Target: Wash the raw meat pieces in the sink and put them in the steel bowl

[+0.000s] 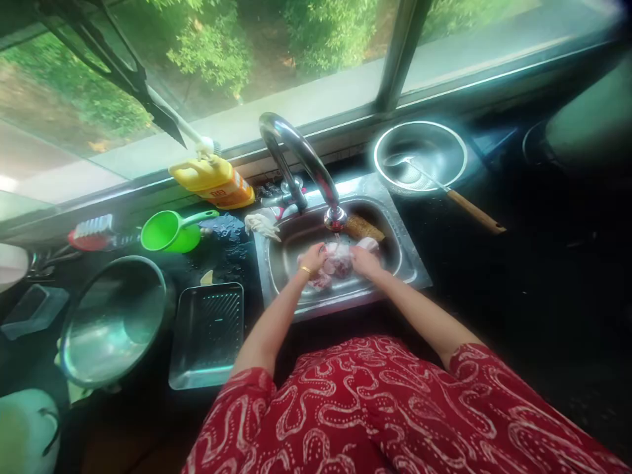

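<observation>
Inside the steel sink (pixel 413 271), both my hands are at a cluster of pinkish-white raw meat (pixel 338 263). My left hand (pixel 312 257), with a gold bangle at its wrist, grips the meat's left side. On the right side, my right hand (pixel 366 263) is closed at the meat, its fingertips partly hidden. A thin stream of water falls onto the meat from the curved faucet (pixel 323 176). Behind my right hand lies a brown, rough, log-shaped thing (pixel 365 228) whose kind I cannot make out. A pale lump sits beside that hand.
Right of the sink stands a metal bowl (pixel 379 148) with a wooden-handled utensil (pixel 476 210) across its rim. Leftward are a green dipper (pixel 162 232), yellow jug (pixel 212 181), crumpled white cloth (pixel 263 226), shallow tray (pixel 210 336) and large steel basin (pixel 116 329).
</observation>
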Demonstrator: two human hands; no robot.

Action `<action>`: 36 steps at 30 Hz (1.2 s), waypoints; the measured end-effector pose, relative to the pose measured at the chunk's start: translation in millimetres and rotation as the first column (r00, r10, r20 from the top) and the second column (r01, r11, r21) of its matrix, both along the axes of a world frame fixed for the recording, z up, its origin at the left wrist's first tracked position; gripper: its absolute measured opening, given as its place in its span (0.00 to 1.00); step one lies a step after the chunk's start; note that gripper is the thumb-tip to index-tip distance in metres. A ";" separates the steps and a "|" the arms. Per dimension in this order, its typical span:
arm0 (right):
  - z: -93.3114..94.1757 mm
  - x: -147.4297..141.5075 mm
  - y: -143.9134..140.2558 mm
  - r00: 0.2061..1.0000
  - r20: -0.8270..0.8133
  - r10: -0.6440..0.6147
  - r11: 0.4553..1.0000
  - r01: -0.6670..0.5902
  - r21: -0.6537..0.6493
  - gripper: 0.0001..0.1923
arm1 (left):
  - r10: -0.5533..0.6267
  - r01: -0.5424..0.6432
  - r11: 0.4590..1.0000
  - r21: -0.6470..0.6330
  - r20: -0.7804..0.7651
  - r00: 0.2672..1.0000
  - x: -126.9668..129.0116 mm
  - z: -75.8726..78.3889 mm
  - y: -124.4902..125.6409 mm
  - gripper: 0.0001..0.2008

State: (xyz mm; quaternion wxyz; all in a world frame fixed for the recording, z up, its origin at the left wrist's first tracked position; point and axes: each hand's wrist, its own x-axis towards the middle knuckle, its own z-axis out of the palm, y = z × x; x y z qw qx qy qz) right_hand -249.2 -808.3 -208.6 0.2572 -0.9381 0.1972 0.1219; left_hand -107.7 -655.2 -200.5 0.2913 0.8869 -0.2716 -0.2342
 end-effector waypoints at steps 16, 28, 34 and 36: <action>-0.7 2.1 27.8 0.967 -0.069 0.245 0.962 -0.252 -0.106 0.15 | -0.251 0.203 0.901 0.383 0.078 0.965 -69.8 -34.5 -9.2 0.09; 20.2 -8.0 22.8 0.968 0.194 0.159 0.983 -0.137 -0.118 0.17 | 0.113 -0.114 0.993 -0.006 -0.097 0.989 -71.0 -4.3 11.4 0.07; 23.6 -14.6 26.0 0.969 0.241 0.060 0.998 -0.056 -0.026 0.18 | 0.064 -0.111 0.984 -0.143 -0.296 0.953 -73.2 -7.1 19.5 0.12; 19.3 -15.5 28.0 0.956 0.288 0.047 0.998 -0.060 0.035 0.17 | 0.133 -0.235 0.945 -0.227 -0.390 0.911 -75.1 -14.2 19.4 0.13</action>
